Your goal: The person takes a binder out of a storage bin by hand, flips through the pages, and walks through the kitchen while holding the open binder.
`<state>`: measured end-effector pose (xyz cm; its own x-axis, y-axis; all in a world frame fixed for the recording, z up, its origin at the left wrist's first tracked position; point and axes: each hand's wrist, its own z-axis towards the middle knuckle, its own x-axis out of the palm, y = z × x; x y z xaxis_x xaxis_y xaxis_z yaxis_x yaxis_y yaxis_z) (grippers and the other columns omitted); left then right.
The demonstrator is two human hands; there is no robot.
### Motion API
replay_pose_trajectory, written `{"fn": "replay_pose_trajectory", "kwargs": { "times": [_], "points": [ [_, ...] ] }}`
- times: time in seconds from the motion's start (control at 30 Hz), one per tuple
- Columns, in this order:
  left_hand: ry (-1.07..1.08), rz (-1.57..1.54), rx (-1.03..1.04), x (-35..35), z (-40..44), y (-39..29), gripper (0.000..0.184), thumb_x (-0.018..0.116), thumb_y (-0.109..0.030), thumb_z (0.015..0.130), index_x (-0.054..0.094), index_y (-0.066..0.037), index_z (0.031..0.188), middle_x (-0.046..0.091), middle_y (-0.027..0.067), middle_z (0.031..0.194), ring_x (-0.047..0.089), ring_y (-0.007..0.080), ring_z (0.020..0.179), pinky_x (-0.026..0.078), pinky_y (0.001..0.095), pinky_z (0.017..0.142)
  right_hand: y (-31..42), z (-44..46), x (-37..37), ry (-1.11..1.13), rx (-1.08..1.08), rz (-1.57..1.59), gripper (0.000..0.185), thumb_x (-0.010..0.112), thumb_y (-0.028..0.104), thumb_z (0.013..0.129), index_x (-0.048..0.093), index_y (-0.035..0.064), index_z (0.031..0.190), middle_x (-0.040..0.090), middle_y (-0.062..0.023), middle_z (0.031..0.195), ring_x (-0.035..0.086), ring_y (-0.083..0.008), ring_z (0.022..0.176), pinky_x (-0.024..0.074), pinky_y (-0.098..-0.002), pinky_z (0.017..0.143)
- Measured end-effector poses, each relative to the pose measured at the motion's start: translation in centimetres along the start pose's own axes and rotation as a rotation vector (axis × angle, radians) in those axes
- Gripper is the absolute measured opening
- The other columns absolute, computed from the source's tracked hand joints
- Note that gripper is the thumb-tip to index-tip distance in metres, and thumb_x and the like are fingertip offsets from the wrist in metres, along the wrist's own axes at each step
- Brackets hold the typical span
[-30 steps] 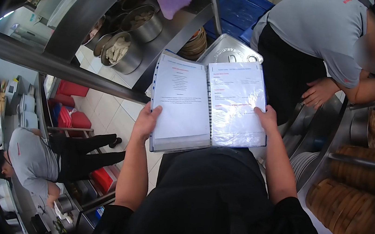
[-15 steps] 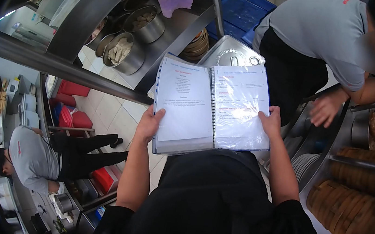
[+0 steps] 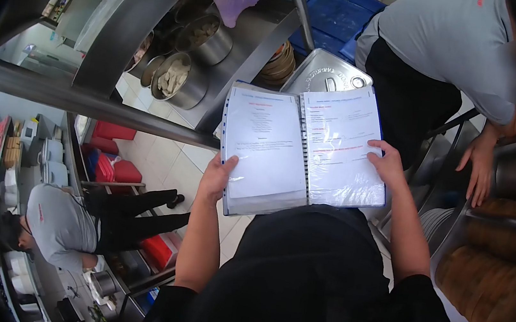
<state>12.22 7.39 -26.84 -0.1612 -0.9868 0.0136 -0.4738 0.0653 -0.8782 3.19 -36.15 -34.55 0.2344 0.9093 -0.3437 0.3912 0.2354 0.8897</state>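
Shifted on the binder point(image 3: 265, 155), the right hand point(image 3: 391, 169) shows unclear grip; the left edge, clasped by the left hand point(image 3: 214, 178), is best kept steady.

The binder point(image 3: 309, 161) I hold has smooth paper pages in clear plastic, crinkled and glossy toward five o'clock. My black cloth apron point(image 3: 314, 284) at six looks matt. At eleven, the metal pots point(image 3: 181, 81) have a dull sheen; the metal tin point(image 3: 321, 69) at twelve shines, its face embossed. The ribbed steamers point(image 3: 490, 286) at four look like matt wood or bamboo, blurred here.
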Motion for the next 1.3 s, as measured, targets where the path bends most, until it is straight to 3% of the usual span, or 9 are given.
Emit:
{"fn": "replay_pose_trajectory", "kwargs": {
  "times": [0.07, 0.2, 0.37, 0.77, 1.3],
  "points": [
    [0.021, -0.051, -0.031, 0.1, -0.2, -0.1, 0.043, 0.059, -0.009, 0.098, 0.047, 0.005, 0.137, 0.063, 0.0166, 0.125, 0.065, 0.0248, 0.108, 0.053, 0.0372, 0.093, 1.9, -0.3, -0.5, 0.063, 0.084, 0.031, 0.036, 0.066, 0.004, 0.081, 0.070, 0.0047, 0.117, 0.072, -0.0191, 0.103, 0.070, -0.0251, 0.088, 0.0550, -0.0327, 0.082],
    [0.067, -0.146, -0.064, 0.4, -0.3, 0.0, 0.043, 0.055, -0.008, 0.099, 0.045, 0.004, 0.139, 0.062, 0.0179, 0.127, 0.065, 0.0277, 0.110, 0.055, 0.0393, 0.093, 2.0, 0.1, -0.7, 0.051, 0.021, -0.035, 0.038, 0.063, 0.003, 0.081, 0.072, 0.0049, 0.118, 0.073, -0.0193, 0.102, 0.071, -0.0243, 0.085, 0.0551, -0.0326, 0.082],
    [0.106, -0.205, -0.083, 0.2, 0.2, 0.8, 0.050, 0.062, -0.012, 0.097, 0.044, -0.001, 0.143, 0.062, 0.0142, 0.130, 0.064, 0.0261, 0.113, 0.053, 0.0397, 0.096, 1.3, 0.4, -1.0, -0.004, 0.029, -0.042, 0.038, 0.061, 0.003, 0.081, 0.071, 0.0046, 0.118, 0.073, -0.0193, 0.103, 0.071, -0.0235, 0.087, 0.0549, -0.0321, 0.082],
    [0.129, -0.183, -0.120, 1.4, 0.8, 2.3, 0.049, 0.055, -0.010, 0.100, 0.038, -0.001, 0.145, 0.058, 0.0154, 0.134, 0.062, 0.0275, 0.116, 0.053, 0.0405, 0.098, 1.8, -0.7, -2.4, -0.080, 0.055, 0.034, 0.032, 0.071, 0.018, 0.087, 0.072, 0.0040, 0.116, 0.074, -0.0150, 0.100, 0.070, -0.0188, 0.086, 0.0543, -0.0303, 0.080],
    [0.116, -0.157, -0.159, 2.3, 0.7, 2.2, 0.050, 0.057, -0.012, 0.100, 0.038, -0.001, 0.145, 0.059, 0.0153, 0.133, 0.062, 0.0270, 0.116, 0.053, 0.0406, 0.098, 1.2, -1.1, -2.8, -0.112, 0.051, 0.070, 0.032, 0.071, 0.020, 0.088, 0.072, 0.0026, 0.115, 0.074, -0.0149, 0.098, 0.070, -0.0192, 0.085, 0.0540, -0.0307, 0.079]
  ]
}}
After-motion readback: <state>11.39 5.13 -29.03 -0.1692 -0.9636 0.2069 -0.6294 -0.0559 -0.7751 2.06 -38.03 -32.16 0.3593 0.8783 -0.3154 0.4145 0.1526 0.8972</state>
